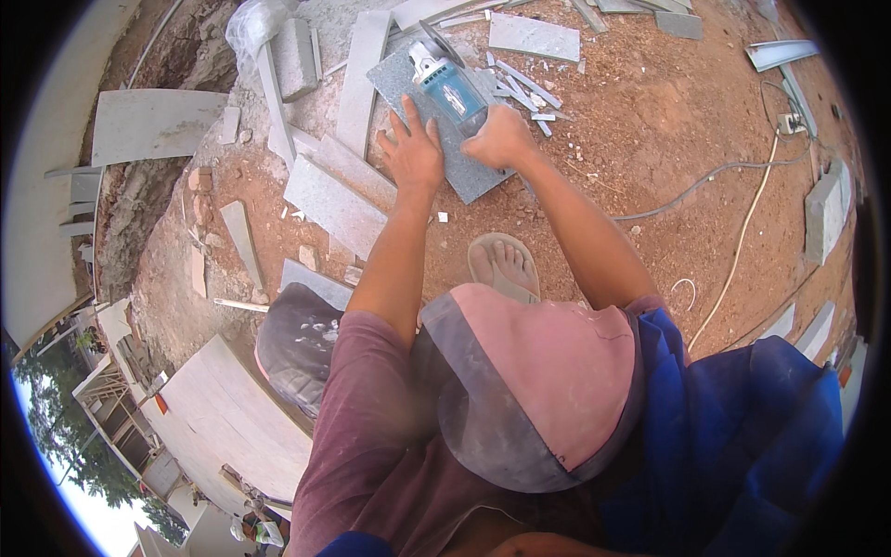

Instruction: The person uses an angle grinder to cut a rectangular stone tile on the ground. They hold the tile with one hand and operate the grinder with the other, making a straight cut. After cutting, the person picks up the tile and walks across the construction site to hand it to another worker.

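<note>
My right hand (501,137) is wrapped round the rear of a teal angle grinder (455,96). Its disc (440,43) points away from me, over the far edge of a grey speckled stone tile (471,176). Fingers spread, my left hand (414,153) lies at the left edge of that tile, beside the grinder. Whether the disc touches the tile, I cannot tell. Several thin cut strips (527,85) of stone lie just right of the tile.
More stone slabs (336,197) lie to the left, with a clear plastic bag (252,30) behind. A grey cable (691,188) and a pale cable (748,230) cross the dirt at right towards a socket (792,123). My sandalled foot (504,263) stands close below the tile.
</note>
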A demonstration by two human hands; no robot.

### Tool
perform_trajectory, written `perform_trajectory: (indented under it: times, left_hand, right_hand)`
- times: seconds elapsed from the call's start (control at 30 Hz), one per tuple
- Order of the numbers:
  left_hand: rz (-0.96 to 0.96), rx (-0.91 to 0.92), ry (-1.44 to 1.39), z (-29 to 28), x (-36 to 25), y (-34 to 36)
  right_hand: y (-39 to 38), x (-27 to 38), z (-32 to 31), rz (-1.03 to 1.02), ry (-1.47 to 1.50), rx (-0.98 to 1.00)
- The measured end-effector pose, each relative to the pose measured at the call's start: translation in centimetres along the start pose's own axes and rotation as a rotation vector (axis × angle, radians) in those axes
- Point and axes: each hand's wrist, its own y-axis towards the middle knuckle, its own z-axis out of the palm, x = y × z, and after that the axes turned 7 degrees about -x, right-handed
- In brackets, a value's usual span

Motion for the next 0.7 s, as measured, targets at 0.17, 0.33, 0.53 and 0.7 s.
perform_trajectory:
  times: [0.17,0.33,0.53,0.7]
  left_hand:
    - [0.012,-0.017,-0.006,0.2,0.3,0.1]
    - [0.01,-0.019,-0.012,0.0,0.1,0.0]
    - [0.014,-0.022,-0.016,0.1,0.3,0.0]
    - [0.021,-0.032,-0.025,0.2,0.4,0.0]
  right_hand:
    - [0.3,0.4,-0.1,-0.036,-0.044,-0.03]
    - [0.5,0.9,-0.4,-0.007,-0.029,-0.014]
    - [1.3,1.6,-0.4,-0.036,-0.048,-0.027]
    - [1.9,1.9,-0.5,-0.036,-0.03,-0.012]
